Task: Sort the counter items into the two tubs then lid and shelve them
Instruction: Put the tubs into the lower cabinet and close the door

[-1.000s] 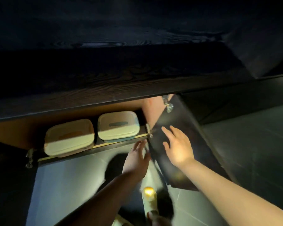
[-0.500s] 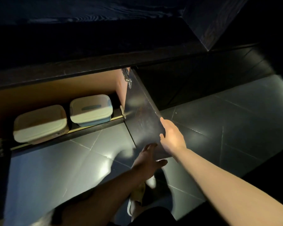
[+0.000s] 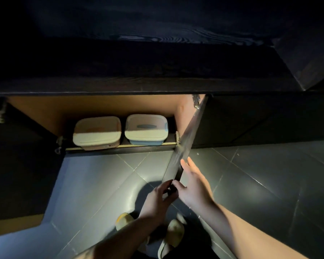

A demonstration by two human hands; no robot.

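Fingers (image 3: pixel 184 166) of the right hand (image 3: pixel 195 186) lie extended and flat against the outer face of the cabinet door (image 3: pixel 185 143), thumb at its free edge; fingers of the left hand (image 3: pixel 158 199) curl about that same edge from the inner side, pinching the panel. Dark worktop (image 3: pixel 138 62), wood-grained, fills the upper field and overhangs the open cabinet. Tiled floor (image 3: pixel 101 184), grey and glossy, occupies the lower field. Cabinet door, seen nearly edge-on, stands hinged at the right side of the opening and projects toward the viewer. Shelf (image 3: pixel 120 146), with orange-brown interior walls behind it, carries both tubs side by side, close together, each lidded. Left tub (image 3: pixel 96 132) has a cream lid over a pinkish base; right tub (image 3: pixel 146 128) has a cream lid with a dark handle strip over a blue base. Two pale slippers (image 3: pixel 174 234) show on the floor beneath the forearms.
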